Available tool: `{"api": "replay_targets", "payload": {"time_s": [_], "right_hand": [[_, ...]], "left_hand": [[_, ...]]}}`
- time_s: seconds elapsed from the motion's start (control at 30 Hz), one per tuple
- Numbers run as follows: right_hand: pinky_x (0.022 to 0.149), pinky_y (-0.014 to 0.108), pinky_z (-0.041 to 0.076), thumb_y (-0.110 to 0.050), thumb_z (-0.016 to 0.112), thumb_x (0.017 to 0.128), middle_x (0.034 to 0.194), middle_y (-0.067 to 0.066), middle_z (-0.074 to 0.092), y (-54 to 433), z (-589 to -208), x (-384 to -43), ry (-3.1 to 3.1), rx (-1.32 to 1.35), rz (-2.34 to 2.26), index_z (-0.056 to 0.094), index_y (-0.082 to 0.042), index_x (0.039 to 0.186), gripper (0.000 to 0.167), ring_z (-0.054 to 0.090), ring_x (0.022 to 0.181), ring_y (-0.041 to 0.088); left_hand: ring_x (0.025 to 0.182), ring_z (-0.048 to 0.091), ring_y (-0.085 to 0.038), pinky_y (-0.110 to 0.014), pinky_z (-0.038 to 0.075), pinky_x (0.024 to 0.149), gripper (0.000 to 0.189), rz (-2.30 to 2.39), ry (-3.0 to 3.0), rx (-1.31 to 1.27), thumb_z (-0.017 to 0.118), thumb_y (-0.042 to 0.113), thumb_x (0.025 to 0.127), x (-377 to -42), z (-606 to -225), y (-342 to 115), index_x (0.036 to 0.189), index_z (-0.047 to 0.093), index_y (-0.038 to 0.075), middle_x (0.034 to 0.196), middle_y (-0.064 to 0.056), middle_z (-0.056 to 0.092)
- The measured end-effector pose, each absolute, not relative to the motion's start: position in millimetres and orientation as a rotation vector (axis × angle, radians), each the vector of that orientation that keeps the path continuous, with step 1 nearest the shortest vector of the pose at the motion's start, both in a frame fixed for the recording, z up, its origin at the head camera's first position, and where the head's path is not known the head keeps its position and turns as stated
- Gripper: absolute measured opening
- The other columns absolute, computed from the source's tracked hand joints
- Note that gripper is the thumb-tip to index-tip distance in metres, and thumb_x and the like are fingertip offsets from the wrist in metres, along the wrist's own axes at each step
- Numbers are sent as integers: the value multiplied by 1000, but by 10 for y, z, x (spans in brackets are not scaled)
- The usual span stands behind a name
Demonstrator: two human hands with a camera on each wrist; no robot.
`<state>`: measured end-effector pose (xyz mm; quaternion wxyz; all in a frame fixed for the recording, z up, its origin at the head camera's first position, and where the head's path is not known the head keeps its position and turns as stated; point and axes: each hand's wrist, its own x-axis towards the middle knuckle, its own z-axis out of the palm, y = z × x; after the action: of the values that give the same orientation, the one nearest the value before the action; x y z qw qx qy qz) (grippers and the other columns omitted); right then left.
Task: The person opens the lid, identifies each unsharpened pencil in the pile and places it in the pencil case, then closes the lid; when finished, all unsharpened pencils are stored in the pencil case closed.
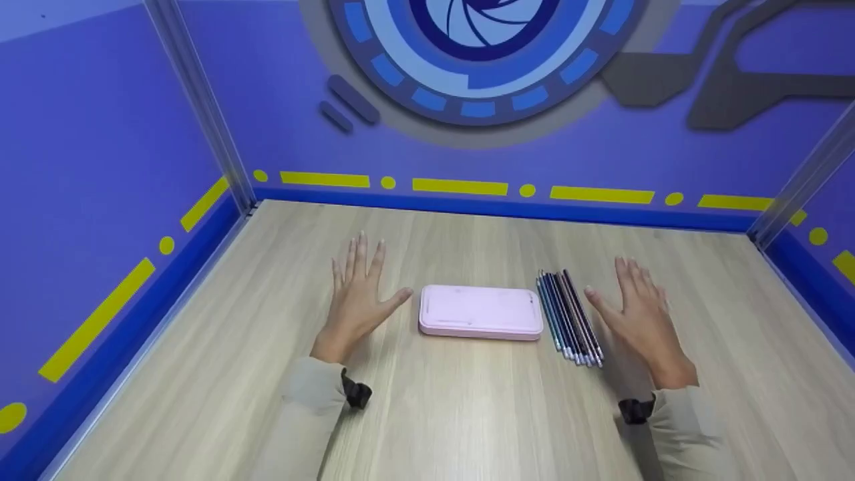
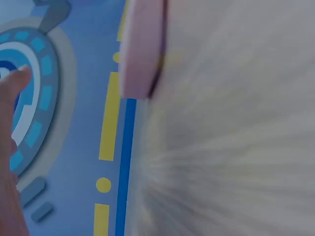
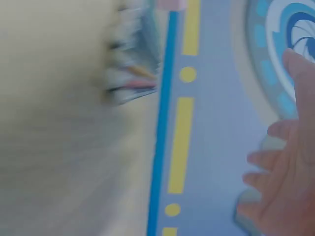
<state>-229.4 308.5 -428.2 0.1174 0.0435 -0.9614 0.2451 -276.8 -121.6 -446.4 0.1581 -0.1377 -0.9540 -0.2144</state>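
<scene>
A pink pencil case with rounded corners lies closed on the table between the two hands. Against or very near its right end lies a row of several dark pencils, side by side and slightly slanted. My left hand is left of the case, fingers spread and straight, thumb pointing at the case's left end. To the right of the pencils, my right hand is likewise spread and holds nothing. In the left wrist view the case shows edge-on; the right wrist view has the pencils blurred.
The wood-grain table is bounded by a blue printed back wall and side walls, with metal posts at the corners. Each wrist carries a black strap mount over a beige sleeve.
</scene>
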Motion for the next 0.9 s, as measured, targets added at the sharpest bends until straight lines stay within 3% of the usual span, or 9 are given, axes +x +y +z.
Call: {"api": "replay_targets", "payload": {"time_s": [0.13,0.27,0.53,0.9], "right_hand": [[114,67,9,-49,53,95,159,24,12,2974,-4080,-2421,-2860,337,834,11,-6,155,85,10,146,45],[115,63,14,-53,56,92,161,17,14,2766,-3979,-2521,-2983,534,850,14,-12,155,86,12,147,40],[119,52,19,-52,63,87,159,12,24,2268,-4063,-2634,-3126,860,629,24,-12,153,87,21,147,33],[119,52,18,-47,74,79,159,12,21,1914,-4248,-2767,-3230,904,504,24,-12,153,96,19,147,34]], "left_hand": [[150,-7,-27,-52,-4,120,101,-1126,-2701,-528,64,57,84,-2824,-4414,-1316,156,3,21,164,-5,-6],[150,-3,-26,-55,5,120,106,-1469,-2741,-595,73,47,81,-2830,-4516,-1388,155,-1,29,163,3,-5],[149,12,-26,-49,16,120,112,-1585,-2850,-670,81,38,75,-2821,-4774,-1282,155,4,32,163,1,8],[148,15,-19,-38,16,121,119,-1588,-2876,-793,86,40,68,-2911,-4904,-1154,156,8,16,162,1,11]]}}
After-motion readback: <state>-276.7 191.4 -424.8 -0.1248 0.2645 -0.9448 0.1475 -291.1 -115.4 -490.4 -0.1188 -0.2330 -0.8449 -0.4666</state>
